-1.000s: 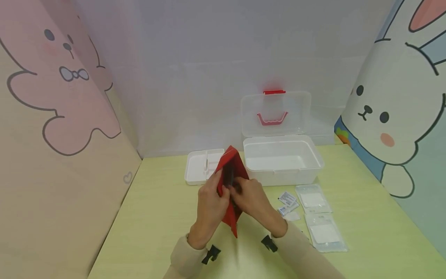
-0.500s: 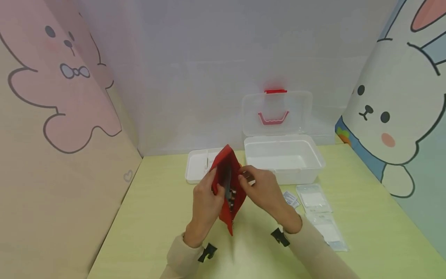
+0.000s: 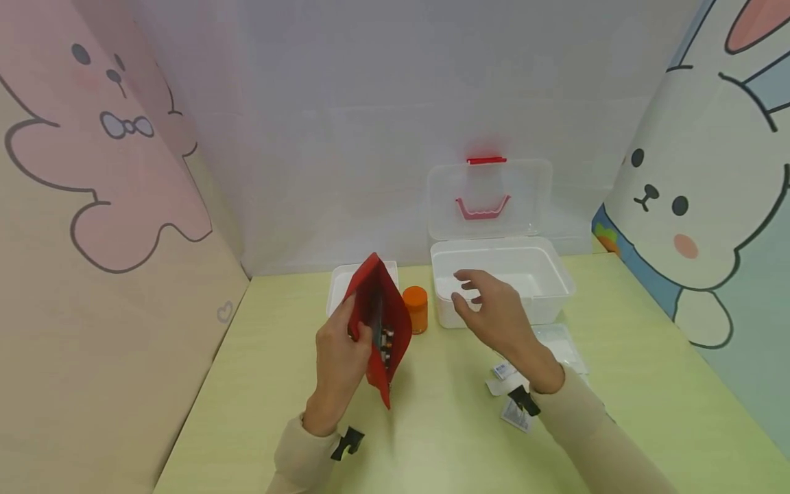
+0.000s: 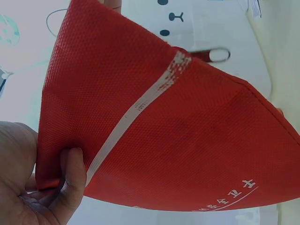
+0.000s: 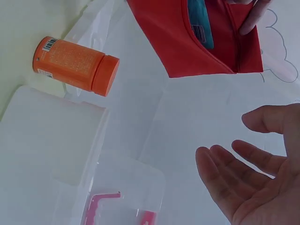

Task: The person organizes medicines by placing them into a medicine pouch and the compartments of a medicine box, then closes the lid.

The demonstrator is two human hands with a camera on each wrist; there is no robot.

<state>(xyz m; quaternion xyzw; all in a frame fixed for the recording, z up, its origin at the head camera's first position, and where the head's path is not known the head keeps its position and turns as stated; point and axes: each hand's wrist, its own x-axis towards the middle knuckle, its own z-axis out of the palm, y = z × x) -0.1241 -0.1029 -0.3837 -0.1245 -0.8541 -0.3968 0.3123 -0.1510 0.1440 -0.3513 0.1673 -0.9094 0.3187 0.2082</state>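
Observation:
My left hand (image 3: 339, 357) grips a red fabric pouch (image 3: 400, 329) by its near-left side, holding it above the table with its mouth spread wide. Inside the pouch are several small items (image 3: 387, 346) too small to name, and the right wrist view shows a teal packet (image 5: 200, 23) with a barcode. White print and a pale stripe mark the pouch's outer face. My right hand (image 3: 500, 315), fingers loosely bent and holding nothing, hovers in front of the white box (image 3: 444, 312). An orange bottle (image 3: 416, 312) with an orange cap stands just behind the pouch.
The white box has a clear lid (image 3: 524, 199) raised against the back wall, with a red handle. A white divided tray (image 3: 339, 285) lies behind the pouch. Small printed packets (image 3: 516, 416) and a clear-wrapped pad (image 3: 558, 343) lie under and beside my right forearm.
My right hand has come out of the pouch's mouth and moved right, empty. The pouch has shifted left in my left hand, bringing the orange bottle into view. The small packets are more spread.

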